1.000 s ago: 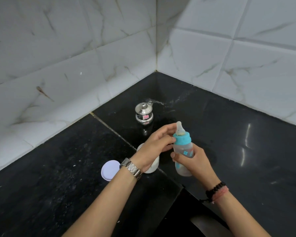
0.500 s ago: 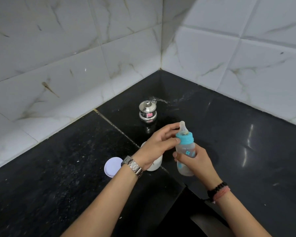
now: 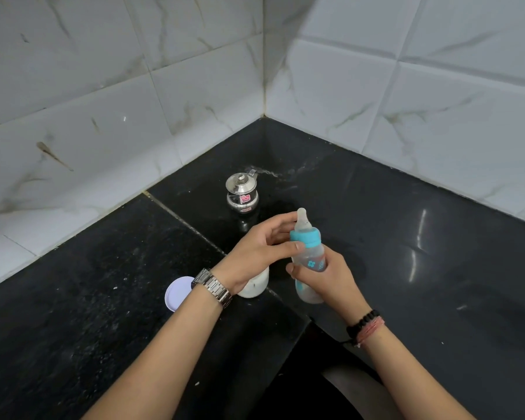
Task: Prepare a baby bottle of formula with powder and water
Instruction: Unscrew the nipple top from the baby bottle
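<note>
A clear baby bottle (image 3: pixel 308 262) with a teal collar and a pale teat stands tilted a little to the left above the black counter (image 3: pixel 437 268). My right hand (image 3: pixel 325 277) grips its body from the right. The thumb and fingers of my left hand (image 3: pixel 264 247) curl round the teal collar. Behind my left wrist a white container (image 3: pixel 255 286) stands on the counter, mostly hidden. Its round white lid (image 3: pixel 178 292) lies flat to its left.
A small lidded steel pot (image 3: pixel 242 193) with a pink sticker stands toward the back corner. White marble-look tiled walls (image 3: pixel 134 116) close the counter on the left and back. The counter's front edge forms an inner corner near my arms.
The bottle has risen slightly and leans a bit more left. My left fingers have shifted round the collar; the view has moved a little.
</note>
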